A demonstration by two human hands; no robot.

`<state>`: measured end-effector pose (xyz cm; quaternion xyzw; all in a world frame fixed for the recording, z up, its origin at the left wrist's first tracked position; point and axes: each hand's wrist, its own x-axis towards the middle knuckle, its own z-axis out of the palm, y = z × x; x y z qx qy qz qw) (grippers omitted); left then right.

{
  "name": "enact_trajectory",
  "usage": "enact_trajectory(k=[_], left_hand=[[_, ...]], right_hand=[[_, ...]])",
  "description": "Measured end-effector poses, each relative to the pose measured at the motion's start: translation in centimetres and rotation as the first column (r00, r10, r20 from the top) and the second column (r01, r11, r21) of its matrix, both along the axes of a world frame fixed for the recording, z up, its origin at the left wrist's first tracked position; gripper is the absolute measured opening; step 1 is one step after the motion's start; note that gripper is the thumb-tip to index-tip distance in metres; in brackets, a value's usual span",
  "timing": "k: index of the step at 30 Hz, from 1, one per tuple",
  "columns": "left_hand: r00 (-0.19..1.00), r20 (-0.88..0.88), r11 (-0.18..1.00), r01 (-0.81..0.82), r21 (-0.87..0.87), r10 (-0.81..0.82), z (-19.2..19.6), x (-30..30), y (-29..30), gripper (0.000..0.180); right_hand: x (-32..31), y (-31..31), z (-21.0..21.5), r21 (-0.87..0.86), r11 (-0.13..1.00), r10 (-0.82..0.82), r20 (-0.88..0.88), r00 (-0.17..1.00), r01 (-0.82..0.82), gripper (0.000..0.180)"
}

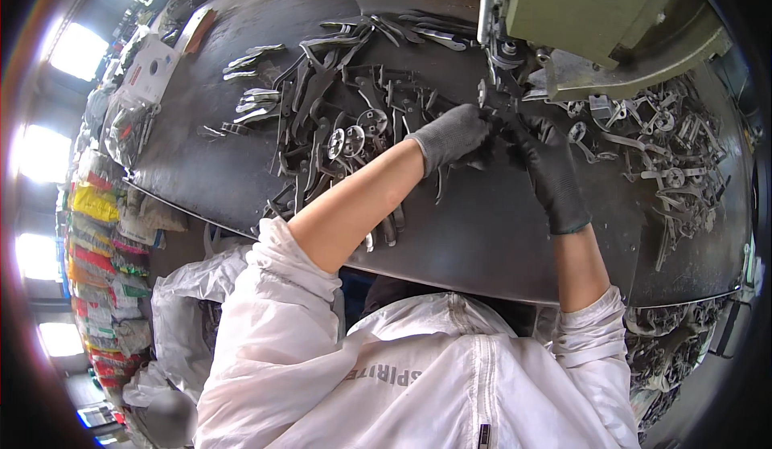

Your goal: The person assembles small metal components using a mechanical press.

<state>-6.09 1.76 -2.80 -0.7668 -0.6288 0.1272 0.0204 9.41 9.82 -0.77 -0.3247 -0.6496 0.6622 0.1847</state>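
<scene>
My left hand, in a grey knit glove, reaches in under the machine's tool with its fingers closed on a dark metal part. From the other side my right hand, in a darker glove, curls its fingers round the same spot. Gloves and shadow hide most of the part, so its exact shape cannot be told. Just above the fingertips hangs the machine's tool. Beside my left hand lies a pile of dark metal lever pieces, with a few round spoked discs among them.
The green machine frame stands over the far right of the dark metal table. Shiny metal pieces are heaped right of my right hand. Stacked colourful bags and a white plastic sack are at the left.
</scene>
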Motion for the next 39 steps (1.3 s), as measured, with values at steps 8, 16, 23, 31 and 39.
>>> enact_trajectory(k=[8,16,23,31,39], left_hand=[[0.56,0.566,0.494,-0.821,0.284,0.605,5.1,-8.9,-7.3,0.022],[0.388,0.407,0.388,-0.918,0.085,0.827,1.8,-16.9,-13.9,0.04],[-0.091,0.73,0.217,-0.924,-0.316,0.677,2.1,-18.2,-15.2,0.025],[0.316,0.941,0.318,-0.91,0.265,0.121,7.3,-14.5,-13.3,0.022],[0.03,0.983,0.844,-0.519,-0.139,0.18,9.8,0.6,-8.4,0.035]], right_hand=[[1.0,1.3,-2.6,-0.056,0.998,-0.016,-0.104,0.994,0.011,0.021],[0.6,0.8,-1.3,-0.157,0.984,-0.101,-0.073,0.992,0.088,0.018],[1.9,0.3,-1.6,-0.257,0.965,-0.081,-0.124,0.989,0.047,0.023],[1.9,0.8,-3.1,-0.244,0.97,-0.02,-0.134,0.991,-0.014,0.015],[1.0,-0.8,-0.9,-0.344,0.939,-0.058,-0.178,0.982,-0.007,0.023]])
